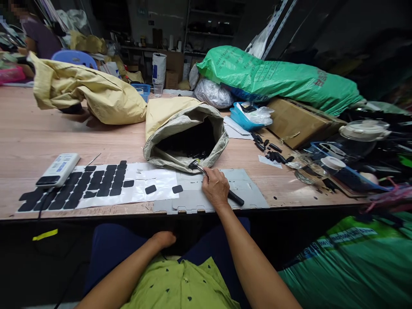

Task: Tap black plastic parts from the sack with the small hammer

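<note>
Head view: the right hand (215, 186) is closed around a tool (236, 198) with a metal shaft and black handle, its far end at the lower lip of an open yellow sack (172, 112), back from the front edge of the desk (119, 143). The left hand (165, 239) is below that edge, near the lap — its fingers are in shadow, so whether it holds anything I cannot tell. Beneath the right hand lies a grey sheet (246, 185), reaching the front edge. Leftward along that edge, a white sheet (161, 177) carries rows of black patches (106, 184), with a white device (67, 163) at their left. Dark pieces (201, 155) show inside the sack's mouth. Farther out, a second yellow sack (96, 96) lies toward the back edge on the left; small black parts (274, 157), a blue basin (242, 117) and a cardboard box (292, 120) sit toward the right — a green sack (277, 75) behind the box.
</note>
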{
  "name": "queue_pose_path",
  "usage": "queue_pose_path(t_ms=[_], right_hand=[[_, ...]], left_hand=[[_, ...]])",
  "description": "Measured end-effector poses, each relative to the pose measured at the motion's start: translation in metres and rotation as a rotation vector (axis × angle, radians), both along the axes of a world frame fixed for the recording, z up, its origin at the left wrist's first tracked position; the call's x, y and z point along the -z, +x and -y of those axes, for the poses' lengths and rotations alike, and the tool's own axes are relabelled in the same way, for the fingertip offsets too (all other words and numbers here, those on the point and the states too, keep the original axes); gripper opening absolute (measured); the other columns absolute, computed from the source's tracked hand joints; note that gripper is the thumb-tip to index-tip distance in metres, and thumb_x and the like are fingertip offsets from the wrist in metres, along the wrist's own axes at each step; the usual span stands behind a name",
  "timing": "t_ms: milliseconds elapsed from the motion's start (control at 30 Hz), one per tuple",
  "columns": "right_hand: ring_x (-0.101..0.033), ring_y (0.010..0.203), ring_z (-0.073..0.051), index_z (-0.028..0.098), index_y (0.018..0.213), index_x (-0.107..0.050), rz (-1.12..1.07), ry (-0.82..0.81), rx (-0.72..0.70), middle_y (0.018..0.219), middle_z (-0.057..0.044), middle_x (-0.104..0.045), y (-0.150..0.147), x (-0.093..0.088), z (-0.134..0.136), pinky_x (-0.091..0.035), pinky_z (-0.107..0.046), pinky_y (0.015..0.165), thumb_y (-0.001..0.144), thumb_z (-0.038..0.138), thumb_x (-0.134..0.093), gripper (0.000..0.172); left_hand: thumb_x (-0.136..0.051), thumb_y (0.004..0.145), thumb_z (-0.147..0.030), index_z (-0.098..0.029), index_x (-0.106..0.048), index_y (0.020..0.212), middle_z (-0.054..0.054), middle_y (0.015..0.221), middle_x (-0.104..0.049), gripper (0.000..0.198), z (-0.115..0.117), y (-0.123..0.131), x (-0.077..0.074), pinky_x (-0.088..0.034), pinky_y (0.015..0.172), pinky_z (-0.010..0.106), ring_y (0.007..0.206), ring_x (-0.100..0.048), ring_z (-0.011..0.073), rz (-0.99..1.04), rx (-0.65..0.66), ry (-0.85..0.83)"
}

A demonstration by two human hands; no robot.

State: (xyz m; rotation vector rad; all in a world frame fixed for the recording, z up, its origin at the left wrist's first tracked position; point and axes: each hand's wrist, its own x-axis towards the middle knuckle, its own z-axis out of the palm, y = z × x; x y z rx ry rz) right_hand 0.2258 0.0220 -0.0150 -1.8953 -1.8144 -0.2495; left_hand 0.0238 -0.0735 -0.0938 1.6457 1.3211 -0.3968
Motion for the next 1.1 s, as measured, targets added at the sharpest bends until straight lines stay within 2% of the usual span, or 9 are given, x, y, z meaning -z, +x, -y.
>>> queue_pose_path(t_ms=[100,167,233,300,367,467,567,900,1100], right_hand=[[-0.047,0.085,-0.020,0.023,0.116,-0.067,0.010,-0.002,0.005,0.090,-0.006,-0.062,0.000,0.000,0.000,-0.029,-0.031,0.070,0.086,0.017,-0.053,0.033],[-0.047,0.085,-0.021,0.022,0.116,-0.067,0.011,-0.002,0.006,0.090,-0.006,-0.062,0.000,0.000,0.000,-0.029,-0.031,0.070,0.086,0.017,-0.053,0.034],[-0.047,0.085,-0.021,0.022,0.117,-0.066,0.011,-0.004,0.005,0.090,-0.006,-0.062,0.000,-0.001,0.001,-0.030,-0.031,0.071,0.086,0.017,-0.053,0.034],[-0.047,0.085,-0.020,0.022,0.117,-0.066,0.011,-0.007,0.001,0.091,-0.006,-0.062,-0.001,-0.001,0.001,-0.030,-0.031,0.071,0.086,0.017,-0.052,0.034],[-0.047,0.085,-0.020,0.022,0.116,-0.066,0.007,-0.008,-0.002,0.091,-0.006,-0.061,-0.001,-0.002,0.001,-0.029,-0.031,0.071,0.086,0.017,-0.052,0.034],[-0.047,0.085,-0.020,0.022,0.115,-0.066,-0.001,-0.005,-0.002,0.090,-0.005,-0.061,0.000,-0.002,0.000,-0.029,-0.031,0.071,0.085,0.016,-0.052,0.033],[-0.048,0.086,-0.020,0.022,0.114,-0.066,-0.003,-0.004,-0.004,0.091,-0.005,-0.062,0.000,-0.001,-0.001,-0.030,-0.031,0.071,0.085,0.016,-0.052,0.033],[-0.048,0.087,-0.020,0.023,0.113,-0.066,0.012,-0.013,0.001,0.091,-0.005,-0.062,0.000,-0.001,-0.002,-0.030,-0.031,0.071,0.085,0.017,-0.054,0.031],[-0.048,0.087,-0.021,0.022,0.114,-0.066,0.010,-0.002,-0.005,0.091,-0.006,-0.062,0.000,-0.001,-0.002,-0.030,-0.031,0.072,0.085,0.016,-0.054,0.032]], left_hand=[[-0.068,0.079,-0.041,-0.023,-0.068,0.120,0.010,0.118,-0.071,0.044,-0.007,0.001,-0.044,-0.050,0.094,0.042,0.110,-0.064,0.0315,0.133,0.184,-0.035],[-0.072,0.077,-0.047,-0.021,-0.072,0.111,0.008,0.094,-0.075,0.043,-0.024,0.002,-0.086,-0.054,0.079,0.036,0.086,-0.070,0.0252,0.396,0.402,-0.227],[-0.066,0.082,-0.049,-0.019,-0.069,0.117,0.006,0.086,-0.074,0.046,-0.052,0.005,-0.127,-0.054,0.069,0.030,0.073,-0.068,0.0186,0.679,0.359,-0.315],[-0.063,0.086,-0.044,-0.017,-0.070,0.113,0.007,0.089,-0.073,0.039,-0.091,0.010,-0.157,-0.054,0.071,0.028,0.078,-0.067,0.0180,0.815,0.210,-0.061],[-0.057,0.090,-0.038,-0.015,-0.073,0.102,0.008,0.092,-0.072,0.031,-0.134,0.015,-0.171,-0.053,0.076,0.029,0.084,-0.066,0.0194,0.682,-0.036,0.432],[-0.054,0.089,-0.026,-0.017,-0.074,0.102,0.012,0.104,-0.071,0.026,-0.191,0.020,-0.167,-0.051,0.085,0.035,0.097,-0.065,0.0249,0.165,-0.283,0.893],[-0.052,0.086,-0.017,-0.017,-0.073,0.109,0.015,0.114,-0.067,0.031,-0.222,0.020,-0.153,-0.051,0.088,0.037,0.105,-0.063,0.0284,-0.142,-0.211,0.924],[-0.044,0.081,0.002,-0.011,-0.071,0.108,0.022,0.125,-0.058,0.040,-0.224,0.021,-0.145,-0.043,0.100,0.044,0.122,-0.052,0.0348,-0.255,-0.039,1.014],[-0.053,0.083,-0.008,-0.014,-0.072,0.100,0.017,0.102,-0.068,0.026,-0.224,0.016,-0.141,-0.043,0.096,0.043,0.113,-0.057,0.0327,-0.254,-0.030,0.964]])
